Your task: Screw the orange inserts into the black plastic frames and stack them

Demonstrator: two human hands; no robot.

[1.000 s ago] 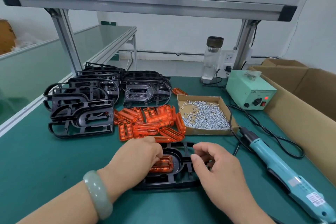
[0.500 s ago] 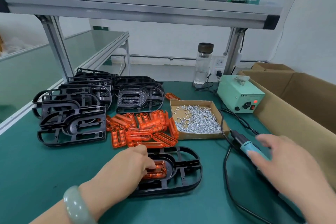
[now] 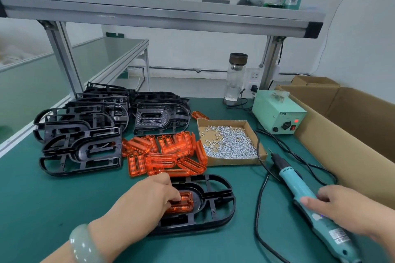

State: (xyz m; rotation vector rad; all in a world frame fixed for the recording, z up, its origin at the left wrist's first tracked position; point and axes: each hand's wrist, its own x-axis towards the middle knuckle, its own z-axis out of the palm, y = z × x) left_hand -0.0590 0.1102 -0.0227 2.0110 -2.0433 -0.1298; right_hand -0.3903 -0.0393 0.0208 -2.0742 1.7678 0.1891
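Observation:
A black plastic frame (image 3: 222, 203) lies flat on the green mat in front of me. An orange insert (image 3: 183, 205) sits in its middle recess. My left hand (image 3: 147, 198) holds that insert down with bent fingertips. My right hand (image 3: 346, 211) lies over the body of the teal electric screwdriver (image 3: 295, 181), thumb on its near side and fingers curled over the top; the tool still rests on the mat. Loose orange inserts (image 3: 168, 151) are piled behind the frame. Stacked black frames (image 3: 81, 147) stand at the left.
A shallow cardboard tray (image 3: 235, 161) of small silver screws sits right of the inserts. A green power unit (image 3: 277, 117) with a lit red switch and a glass bottle (image 3: 235, 79) stand behind it. A large cardboard box (image 3: 342, 134) lines the right edge. Black cables (image 3: 259, 198) loop beside the screwdriver.
My right hand left the frame, swung right and came down on the screwdriver. My left hand stayed on the insert in the frame.

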